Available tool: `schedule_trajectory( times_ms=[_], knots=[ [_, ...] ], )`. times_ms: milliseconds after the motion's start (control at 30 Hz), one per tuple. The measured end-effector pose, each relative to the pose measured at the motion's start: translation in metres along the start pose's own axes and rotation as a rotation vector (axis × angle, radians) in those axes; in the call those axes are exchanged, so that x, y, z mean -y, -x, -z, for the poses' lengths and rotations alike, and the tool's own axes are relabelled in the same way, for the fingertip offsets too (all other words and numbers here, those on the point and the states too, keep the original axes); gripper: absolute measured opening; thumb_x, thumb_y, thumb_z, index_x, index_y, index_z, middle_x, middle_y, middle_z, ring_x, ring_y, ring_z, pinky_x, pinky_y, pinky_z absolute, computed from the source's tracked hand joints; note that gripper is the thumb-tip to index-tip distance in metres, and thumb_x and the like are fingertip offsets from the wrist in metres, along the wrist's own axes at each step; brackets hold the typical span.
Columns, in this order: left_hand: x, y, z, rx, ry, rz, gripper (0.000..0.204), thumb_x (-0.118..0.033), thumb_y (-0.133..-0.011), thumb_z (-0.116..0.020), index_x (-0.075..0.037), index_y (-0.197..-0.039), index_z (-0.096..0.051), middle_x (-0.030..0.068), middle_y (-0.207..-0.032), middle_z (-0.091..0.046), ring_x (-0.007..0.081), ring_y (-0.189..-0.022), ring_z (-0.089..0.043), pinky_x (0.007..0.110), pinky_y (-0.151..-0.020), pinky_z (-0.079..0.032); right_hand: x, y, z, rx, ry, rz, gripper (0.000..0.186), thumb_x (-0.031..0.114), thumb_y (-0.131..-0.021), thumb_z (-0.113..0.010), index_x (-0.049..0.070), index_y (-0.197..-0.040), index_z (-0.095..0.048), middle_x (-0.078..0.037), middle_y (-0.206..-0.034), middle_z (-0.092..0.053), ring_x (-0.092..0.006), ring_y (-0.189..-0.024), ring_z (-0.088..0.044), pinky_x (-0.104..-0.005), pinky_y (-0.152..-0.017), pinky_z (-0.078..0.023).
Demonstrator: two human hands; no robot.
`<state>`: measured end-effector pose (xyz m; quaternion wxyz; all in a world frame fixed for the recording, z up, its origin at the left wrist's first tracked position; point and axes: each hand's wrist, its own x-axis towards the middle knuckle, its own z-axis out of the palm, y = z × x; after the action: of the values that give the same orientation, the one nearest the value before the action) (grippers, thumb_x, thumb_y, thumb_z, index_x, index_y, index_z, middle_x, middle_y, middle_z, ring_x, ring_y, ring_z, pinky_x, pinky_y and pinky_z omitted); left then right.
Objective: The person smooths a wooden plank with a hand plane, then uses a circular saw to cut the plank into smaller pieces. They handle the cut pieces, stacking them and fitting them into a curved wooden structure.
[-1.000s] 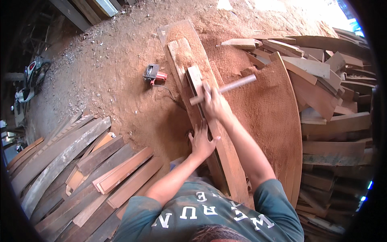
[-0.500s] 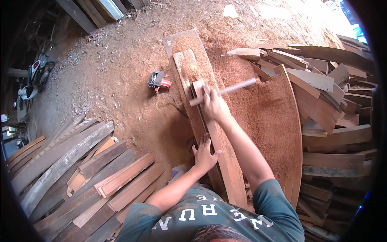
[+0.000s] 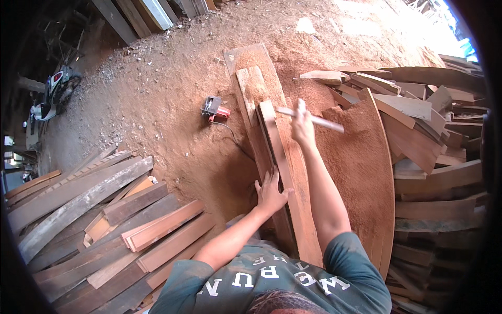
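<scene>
A narrow reddish-brown wooden board (image 3: 272,133) lies lengthwise on wider planks in front of me. My left hand (image 3: 272,194) rests on its near part, fingers stretched and thumb spread to the right. My right hand (image 3: 303,128) is closed round a long, thin, pale bar-like tool (image 3: 329,124), held just right of the board's far part. Motion blurs this tool, so I cannot make out its exact kind. Beneath the board, a wide supporting plank (image 3: 299,209) carries sawdust toward its far end.
A red and grey power tool (image 3: 214,110) with a cord lies on the dusty ground to the left. Stacked boards (image 3: 120,230) fill the near left, and a heap of offcuts (image 3: 408,107) the right. A motorbike (image 3: 55,94) stands far left.
My right hand has moved right, off the narrow board, and the tool has swung to slope down to the right. My left hand stays on the board. The whole view has shifted slightly.
</scene>
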<state>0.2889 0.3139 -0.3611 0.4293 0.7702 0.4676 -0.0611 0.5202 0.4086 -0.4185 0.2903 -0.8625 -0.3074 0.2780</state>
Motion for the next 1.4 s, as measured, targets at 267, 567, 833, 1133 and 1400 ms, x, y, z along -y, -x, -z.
schedule_trajectory(
  times_ms=[267, 567, 833, 1133, 1400],
  knots=[
    [0.004, 0.006, -0.008, -0.053, 0.045, -0.035, 0.108, -0.046, -0.084, -0.079, -0.004, -0.164, -0.019, 0.0281, -0.155, -0.043, 0.0414, -0.146, -0.041, 0.070, -0.117, -0.024, -0.245, 0.303, 0.101, -0.225, 0.007, -0.427, 0.067, 0.033, -0.100, -0.046, -0.009, -0.152, -0.038, -0.039, -0.152, -0.041, -0.0478, -0.143, -0.042, -0.0469, -0.120, -0.033],
    [0.129, 0.137, -0.037, -0.085, 0.034, -0.062, 0.079, -0.038, -0.092, -0.070, 0.002, -0.154, -0.041, 0.0273, -0.151, -0.051, 0.0375, -0.142, -0.050, 0.044, -0.119, -0.038, -0.425, 0.515, 0.161, -0.431, 0.028, -0.710, 0.074, 0.025, -0.093, -0.054, 0.000, -0.159, -0.032, -0.040, -0.138, -0.053, -0.0496, -0.128, -0.055, -0.0538, -0.106, -0.045],
    [0.239, 0.342, -0.119, 0.166, 0.029, 0.226, 0.072, -0.037, -0.090, -0.070, 0.004, -0.147, -0.052, 0.0265, -0.146, -0.057, 0.0371, -0.137, -0.055, 0.041, -0.116, -0.042, -0.370, 0.586, 0.143, -0.572, 0.224, -0.469, 0.079, 0.032, -0.089, -0.070, -0.001, -0.154, -0.037, -0.037, -0.140, -0.054, -0.0494, -0.131, -0.054, -0.0532, -0.116, -0.038],
    [0.256, 0.402, -0.149, 0.155, 0.063, 0.316, 0.069, -0.035, -0.091, -0.071, 0.001, -0.147, -0.053, 0.0235, -0.145, -0.059, 0.0341, -0.134, -0.058, 0.041, -0.113, -0.045, -0.211, 0.610, 0.048, -0.072, 0.112, -0.017, 0.049, 0.032, -0.085, -0.081, -0.002, -0.109, -0.056, -0.031, -0.111, -0.067, -0.0479, -0.108, -0.064, -0.0519, -0.091, -0.050],
    [0.238, 0.396, -0.171, 0.132, 0.147, 0.214, 0.066, -0.030, -0.091, -0.073, 0.001, -0.146, -0.054, 0.0241, -0.139, -0.063, 0.0329, -0.131, -0.061, 0.040, -0.111, -0.047, -0.256, 0.580, 0.075, -0.201, 0.104, -0.048, 0.042, 0.030, -0.081, -0.082, 0.003, -0.096, -0.053, -0.028, -0.085, -0.068, -0.0484, -0.087, -0.068, -0.0534, -0.074, -0.052]
  ],
)
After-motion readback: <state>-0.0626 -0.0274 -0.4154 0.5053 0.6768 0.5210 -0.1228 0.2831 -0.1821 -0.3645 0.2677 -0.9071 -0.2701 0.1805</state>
